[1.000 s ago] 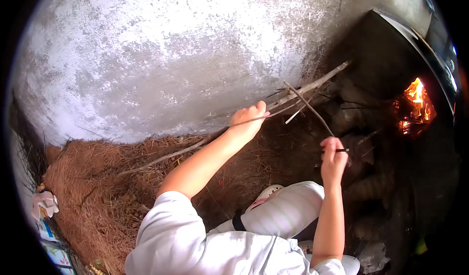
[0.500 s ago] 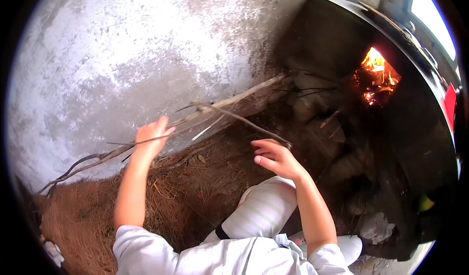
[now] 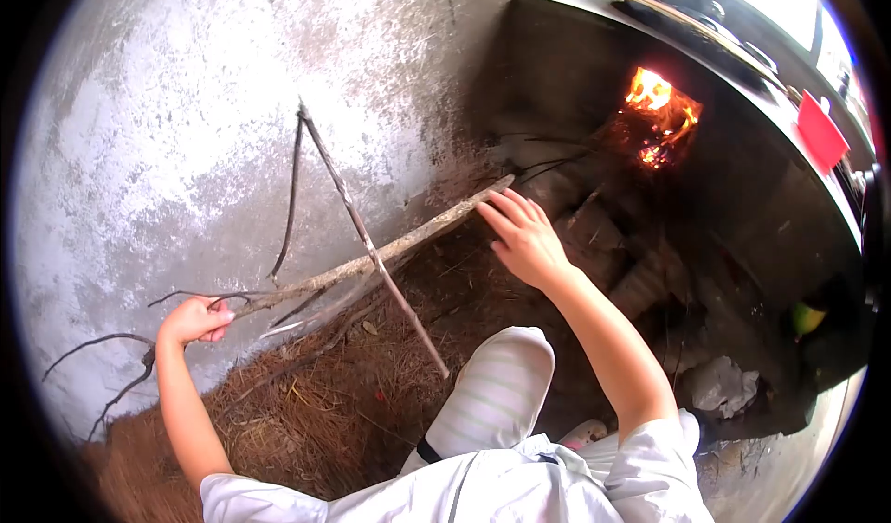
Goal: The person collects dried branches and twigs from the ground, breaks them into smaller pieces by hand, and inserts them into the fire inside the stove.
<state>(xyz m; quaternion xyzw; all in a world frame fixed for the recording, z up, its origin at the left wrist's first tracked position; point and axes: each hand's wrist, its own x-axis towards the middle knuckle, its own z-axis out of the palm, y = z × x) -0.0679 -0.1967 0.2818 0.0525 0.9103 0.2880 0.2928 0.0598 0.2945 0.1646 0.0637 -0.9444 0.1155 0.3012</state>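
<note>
A long, pale branch (image 3: 371, 259) slants up in front of me toward the stove, with thin forked twigs at its left end. My left hand (image 3: 193, 321) is closed around its thinner left part. My right hand (image 3: 527, 240) is at the thick right end, fingers stretched out with the tips at the wood; it does not appear to grip it. Across the branch lies a thin bent stick (image 3: 351, 209), its sharp bend up against the wall and one leg reaching down toward my knee.
Fire burns in the stove opening (image 3: 661, 115) at upper right, with thin sticks leading to it. A red object (image 3: 821, 133) stands on the stove's edge. Brown pine needles (image 3: 297, 421) cover the ground beside the whitewashed wall (image 3: 186, 152). A crumpled whitish bag (image 3: 722, 386) lies at right.
My left hand has moved left and down and is now closed on the branch. My right hand has risen to the branch's right end. The thin bent stick has swung more upright, and the view has shifted.
</note>
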